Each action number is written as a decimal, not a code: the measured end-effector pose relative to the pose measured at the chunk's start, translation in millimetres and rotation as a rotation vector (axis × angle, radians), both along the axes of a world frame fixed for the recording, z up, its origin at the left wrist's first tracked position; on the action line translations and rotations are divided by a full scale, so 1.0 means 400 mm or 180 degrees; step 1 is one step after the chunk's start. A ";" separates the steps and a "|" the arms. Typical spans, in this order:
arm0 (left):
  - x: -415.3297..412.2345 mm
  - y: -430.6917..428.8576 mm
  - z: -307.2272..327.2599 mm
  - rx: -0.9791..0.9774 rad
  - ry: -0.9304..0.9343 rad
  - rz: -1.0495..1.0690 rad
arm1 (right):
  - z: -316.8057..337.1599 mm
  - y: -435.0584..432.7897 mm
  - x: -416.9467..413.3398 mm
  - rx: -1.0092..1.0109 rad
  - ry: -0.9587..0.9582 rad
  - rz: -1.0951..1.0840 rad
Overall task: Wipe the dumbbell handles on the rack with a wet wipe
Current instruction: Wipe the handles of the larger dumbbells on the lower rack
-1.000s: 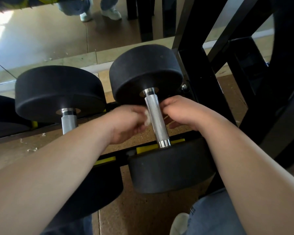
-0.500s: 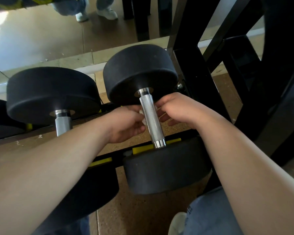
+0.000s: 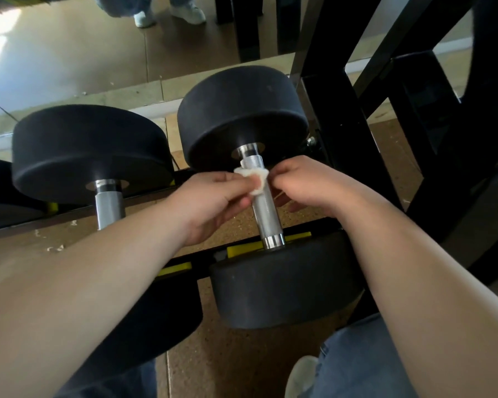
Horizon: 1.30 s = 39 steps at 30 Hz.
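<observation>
Wearer's body, seen from above: bare forearms; bare left hand (image 3: pixel 213 202) and right hand (image 3: pixel 308 188); blue denim jeans (image 3: pixel 357 366); one white shoe (image 3: pixel 299 377).

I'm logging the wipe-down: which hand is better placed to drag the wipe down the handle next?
Left. The left hand pinches the wet wipe, draped over the far end of the handle; the right hand sits beside it, its hold unclear.
</observation>
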<state>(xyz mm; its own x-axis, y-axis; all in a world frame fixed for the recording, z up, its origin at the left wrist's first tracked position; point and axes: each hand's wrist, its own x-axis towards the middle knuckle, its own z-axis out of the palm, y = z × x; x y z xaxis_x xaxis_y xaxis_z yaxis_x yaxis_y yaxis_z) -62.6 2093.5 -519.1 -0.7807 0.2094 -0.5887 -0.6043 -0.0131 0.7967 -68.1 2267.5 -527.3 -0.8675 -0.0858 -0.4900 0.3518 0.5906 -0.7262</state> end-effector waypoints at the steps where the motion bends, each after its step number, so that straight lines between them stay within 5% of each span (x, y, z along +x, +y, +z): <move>1: 0.008 -0.002 0.003 -0.0301 0.0128 -0.0266 | 0.002 -0.001 0.001 0.0029 0.0009 0.0040; 6: 0.041 -0.010 0.017 -0.1263 0.0451 -0.1211 | 0.002 -0.002 0.009 0.0097 0.0033 0.0041; 12: 0.007 0.028 0.013 -0.1445 0.1799 0.0095 | 0.019 -0.004 0.019 0.0084 0.0248 -0.0121; 15: 0.012 0.013 0.018 -0.1761 0.2361 -0.0402 | 0.025 -0.006 0.026 0.0137 0.0296 -0.0067; 19: 0.043 -0.020 0.039 -0.2089 0.1863 -0.2079 | 0.032 -0.007 0.037 0.0178 0.0314 -0.0094; 21: 0.054 -0.020 0.032 -0.2241 0.1895 -0.2355 | 0.030 -0.011 0.043 0.0273 0.0305 -0.0029; 27: 0.005 -0.012 0.021 -0.1767 0.2134 -0.0744 | 0.059 0.005 0.048 -0.0044 0.0713 -0.0335; 33: 0.025 -0.021 0.042 -0.1764 0.1567 -0.1702 | 0.075 0.009 0.067 0.0094 0.1299 0.0459; 39: 0.015 -0.025 0.046 -0.0968 0.0775 -0.0884 | 0.083 0.020 0.072 0.0153 0.0613 0.0858</move>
